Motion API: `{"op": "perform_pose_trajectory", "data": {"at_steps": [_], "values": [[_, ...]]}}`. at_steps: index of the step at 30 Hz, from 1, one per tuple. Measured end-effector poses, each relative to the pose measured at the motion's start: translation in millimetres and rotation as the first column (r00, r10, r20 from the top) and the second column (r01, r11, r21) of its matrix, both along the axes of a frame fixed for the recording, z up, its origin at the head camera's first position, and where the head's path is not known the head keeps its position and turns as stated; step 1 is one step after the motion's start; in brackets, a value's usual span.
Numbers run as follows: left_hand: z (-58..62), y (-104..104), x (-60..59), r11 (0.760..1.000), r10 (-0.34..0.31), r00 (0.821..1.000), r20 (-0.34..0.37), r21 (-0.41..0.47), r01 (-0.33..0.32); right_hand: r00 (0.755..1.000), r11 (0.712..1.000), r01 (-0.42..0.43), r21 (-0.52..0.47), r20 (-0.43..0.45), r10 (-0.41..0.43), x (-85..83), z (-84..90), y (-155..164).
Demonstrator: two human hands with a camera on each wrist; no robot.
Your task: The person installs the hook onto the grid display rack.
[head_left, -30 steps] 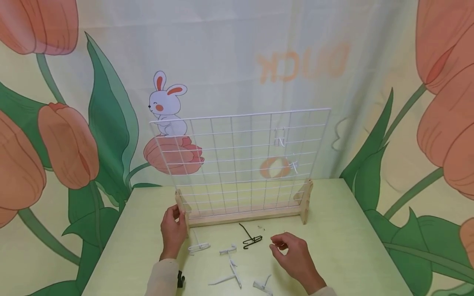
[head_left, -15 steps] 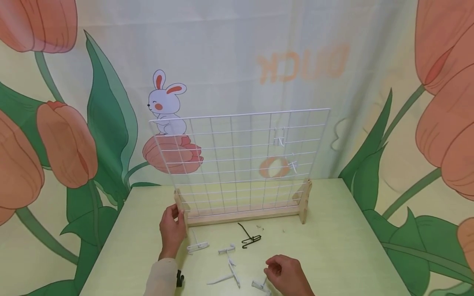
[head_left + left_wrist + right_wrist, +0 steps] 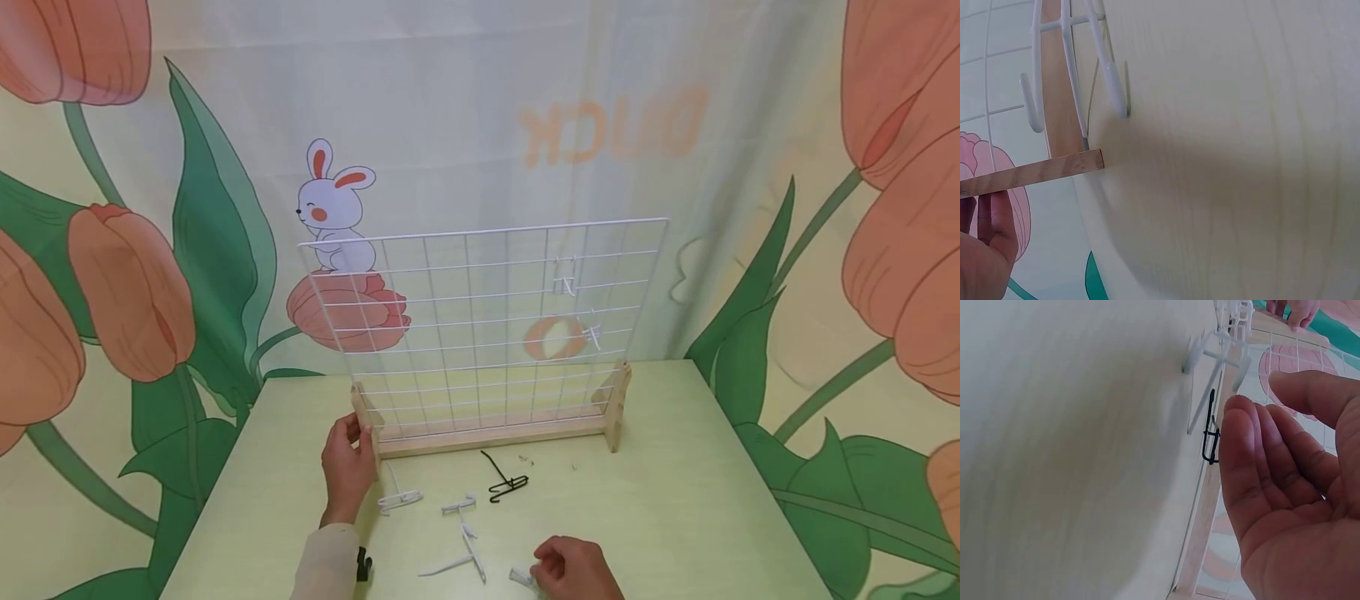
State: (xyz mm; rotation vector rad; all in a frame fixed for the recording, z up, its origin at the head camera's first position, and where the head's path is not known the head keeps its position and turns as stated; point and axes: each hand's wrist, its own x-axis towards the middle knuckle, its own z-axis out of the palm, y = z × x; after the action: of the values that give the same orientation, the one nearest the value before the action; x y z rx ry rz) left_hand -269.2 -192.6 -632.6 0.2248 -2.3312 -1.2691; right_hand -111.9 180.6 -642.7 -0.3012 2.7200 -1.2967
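Note:
A white wire grid panel (image 3: 487, 325) stands upright in a wooden base (image 3: 495, 436) on the pale green table (image 3: 675, 467). My left hand (image 3: 357, 433) grips the base's left wooden foot (image 3: 367, 421); in the left wrist view its fingers (image 3: 985, 237) lie under that foot (image 3: 1035, 175). At the near edge, my right hand (image 3: 547, 567) hovers beside a white hook (image 3: 520, 577). In the right wrist view this hand (image 3: 1263, 403) has relaxed fingers and an empty palm.
A black hook (image 3: 504, 483) lies in front of the base, with white hooks (image 3: 401, 500) (image 3: 459, 505) (image 3: 468, 554) nearer me. Two small white hooks (image 3: 566, 279) (image 3: 595, 335) hang on the grid's right side. A printed curtain backs the table.
My right hand has drawn back from near the black hook toward the table's near edge, down beside the white hook. The left hand has stayed on the wooden foot.

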Motion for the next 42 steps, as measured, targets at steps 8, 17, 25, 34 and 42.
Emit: {"op": "perform_pose_trajectory", "data": {"at_steps": [8,17,25,34,42], "values": [[-0.3,0.2,-0.5,1.0,-0.001,1.0,0.007,0.0,0.001,0.991,1.0,0.021,0.02,0.135,-0.023,-0.5,0.9,-9.3],[-0.6,0.0,-0.9,1.0,0.003,1.0,0.007,-0.008,-0.003,0.988,0.999,-0.018,-0.041,0.154,0.024,3.0,-3.6,-13.7],[1.4,0.2,0.5,1.0,-0.003,1.0,-0.002,-0.001,0.003,0.988,0.999,-0.039,-0.025,0.146,0.043,4.9,-0.4,-12.5],[-1.0,1.1,-1.5,1.0,0.013,1.0,-0.007,0.001,-0.013,0.997,0.999,-0.03,0.039,0.066,0.027,1.1,5.2,-1.7],[-1.8,-0.2,-1.8,1.0,0.007,1.0,-0.014,-0.002,-0.007,0.991,0.985,-0.115,0.13,-0.054,0.123,-6.5,-2.2,11.3]]}}
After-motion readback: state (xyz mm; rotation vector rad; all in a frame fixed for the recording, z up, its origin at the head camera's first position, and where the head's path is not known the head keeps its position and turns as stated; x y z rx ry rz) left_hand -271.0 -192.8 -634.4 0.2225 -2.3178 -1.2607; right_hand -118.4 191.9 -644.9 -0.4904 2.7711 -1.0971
